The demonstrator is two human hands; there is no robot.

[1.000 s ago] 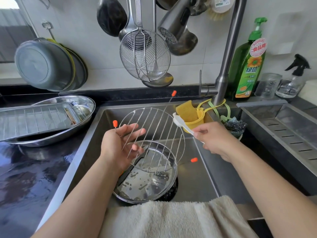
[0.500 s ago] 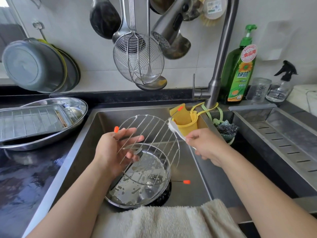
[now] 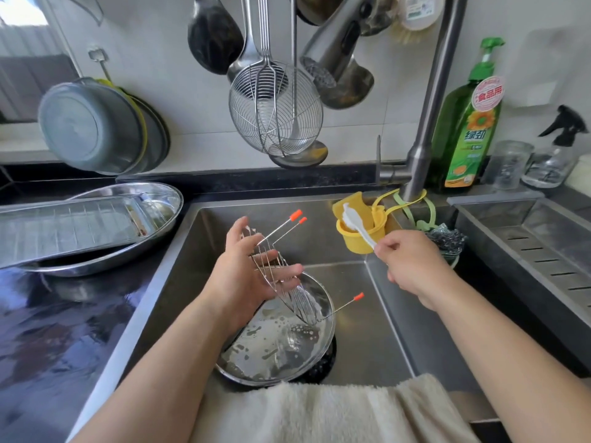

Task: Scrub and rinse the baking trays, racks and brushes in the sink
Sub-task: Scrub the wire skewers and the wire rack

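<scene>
Fingers of the left hand (image 3: 246,276) lie nearly straight against the round wire rack with orange-tipped legs (image 3: 281,276), tilted over the soapy steel pan (image 3: 275,343) in the sink (image 3: 377,314); the right hand (image 3: 412,266) apparently pinches a small white brush (image 3: 356,223).

A home kitchen: steel sink (image 3: 377,302) set in a dark counter (image 3: 64,314), tall faucet (image 3: 428,116) at its back edge, ladles and a skimmer (image 3: 276,110) hung on the tiled wall, dish soap (image 3: 468,123) at the back right corner.
</scene>
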